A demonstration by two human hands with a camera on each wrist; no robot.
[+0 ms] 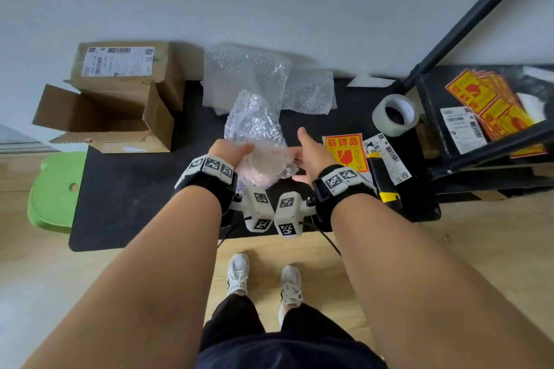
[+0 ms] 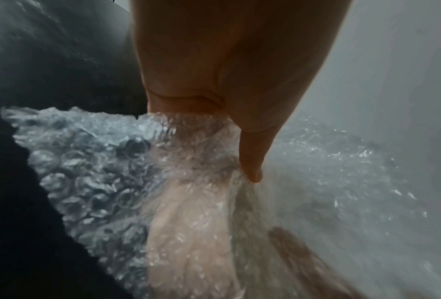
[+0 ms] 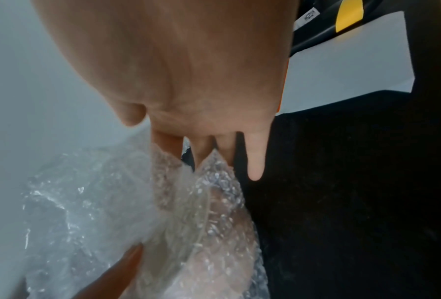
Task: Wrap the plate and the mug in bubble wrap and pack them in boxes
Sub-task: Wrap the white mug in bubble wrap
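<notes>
Over the black mat I hold a pink ceramic piece with a pale round base; whether it is the plate or the mug I cannot tell. Clear bubble wrap is wound round it and sticks up beyond it. My left hand grips the wrapped piece from the left, with its thumb pressed onto the wrap. From the right, my right hand touches it with straight fingers that reach behind the wrap, little finger free.
An open cardboard box lies at the left, with a labelled box behind it. Spare bubble wrap sheets lie at the back. To the right are a tape roll, a fragile sticker, a black-yellow cutter and a black frame. A green stool stands left.
</notes>
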